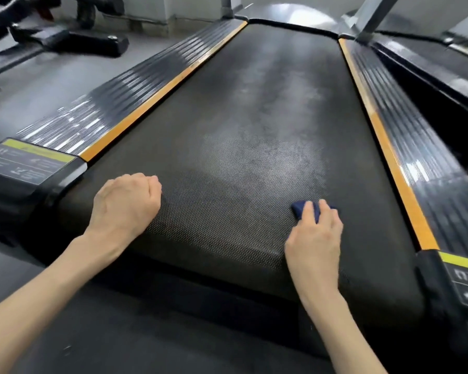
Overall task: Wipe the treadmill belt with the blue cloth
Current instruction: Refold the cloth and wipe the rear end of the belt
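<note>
The black textured treadmill belt [254, 130] runs away from me, with a paler, dusty patch down its middle. My right hand [315, 244] lies on the near right part of the belt. Its thumb and fingers curl over a small folded blue cloth [299, 209] and hold it down on the belt; most of the cloth is hidden under the fingers. My left hand [125, 203] rests on the near left part of the belt with its fingers curled into a loose fist and nothing in it.
Ribbed black side rails with orange strips run along the left [135, 87] and right [405, 147] of the belt. Labelled end caps sit at the near left [30, 166] and near right [462, 279] corners. Dark gym equipment [73, 36] stands at the far left. Another machine's frame [443, 68] lies to the right.
</note>
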The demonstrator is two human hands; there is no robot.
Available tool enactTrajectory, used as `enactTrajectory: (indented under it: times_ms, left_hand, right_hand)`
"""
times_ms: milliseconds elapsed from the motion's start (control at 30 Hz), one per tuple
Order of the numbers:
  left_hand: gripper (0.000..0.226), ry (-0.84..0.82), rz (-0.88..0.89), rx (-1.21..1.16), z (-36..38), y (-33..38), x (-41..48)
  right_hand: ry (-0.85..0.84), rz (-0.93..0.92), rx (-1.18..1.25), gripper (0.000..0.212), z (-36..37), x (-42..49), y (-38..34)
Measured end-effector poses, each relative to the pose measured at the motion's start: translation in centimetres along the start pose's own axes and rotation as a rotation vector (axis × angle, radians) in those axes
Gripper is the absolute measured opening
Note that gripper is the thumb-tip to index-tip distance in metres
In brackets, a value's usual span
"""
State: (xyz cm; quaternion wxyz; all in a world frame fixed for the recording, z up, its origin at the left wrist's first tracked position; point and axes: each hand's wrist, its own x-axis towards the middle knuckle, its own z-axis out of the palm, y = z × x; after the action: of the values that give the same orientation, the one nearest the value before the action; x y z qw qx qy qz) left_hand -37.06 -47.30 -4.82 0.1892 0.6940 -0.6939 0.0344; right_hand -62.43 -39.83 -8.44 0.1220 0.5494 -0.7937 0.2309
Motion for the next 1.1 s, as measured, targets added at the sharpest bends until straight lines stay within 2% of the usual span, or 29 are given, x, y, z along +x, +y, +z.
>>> enactTrajectory:
  times_ms: [67,133,233,300,367,467,567,667,733,800,933,1000,1100]
  left_hand:
    - [0.041,0.0,-0.028,0.005,0.1,0.1,0.2]
    - [0.04,0.026,-0.037,0.029,0.1,0.1,0.2]
    - [0.038,0.057,-0.052,0.026,-0.3,0.5,-0.1]
    - [0.038,0.068,-0.055,0.033,-0.2,0.4,-0.1]
    - [0.039,0.056,-0.052,0.043,0.3,-0.4,0.0]
    - [0.039,0.03,-0.072,-0.001,0.4,-0.9,0.3]
    - [0.038,0.049,-0.101,-0.026,0.3,-0.2,0.2]
    - [0.042,0.127,-0.044,0.038,0.3,0.8,-0.8]
    - [0.043,0.134,-0.011,0.058,0.3,1.3,-1.4]
    - [0.044,0.123,0.006,0.078,0.5,1.2,-1.3]
    - [0.044,0.093,0.063,0.131,0.8,0.5,-1.1]
    - [0.044,0.099,0.071,0.127,0.9,0.2,-1.0]
    - [0.044,0.106,0.008,0.062,0.9,0.0,-0.9]
  right_hand:
    - [-0.04,-0.165,0.126,0.042,1.7,0.5,-5.3]
    - [-0.167,-0.349,0.245,0.041,3.0,1.6,-11.4]
    - [-0.431,-0.595,0.269,0.039,5.2,4.7,-17.8]
    - [-0.551,-0.65,0.244,0.046,6.0,6.4,-18.4]
    - [-0.478,-0.587,0.258,0.047,5.4,6.6,-15.6]
    - [-0.341,-0.254,0.213,0.049,3.3,6.1,-5.8]
    - [-0.111,-0.051,0.137,0.05,-0.1,4.1,3.6]
    - [0.005,0.073,0.036,0.046,-1.1,1.8,5.4]
    - [0.029,0.024,-0.03,0.043,-1.1,0.6,2.5]
    - [-0.058,-0.155,-0.056,0.043,-0.3,-0.8,-2.9]
    - [-0.166,-0.402,0.106,0.045,2.1,-3.4,-13.6]
    - [-0.147,-0.458,0.168,0.046,2.2,-3.2,-13.9]
    - [-0.093,-0.366,0.189,0.043,0.4,-2.8,-7.3]
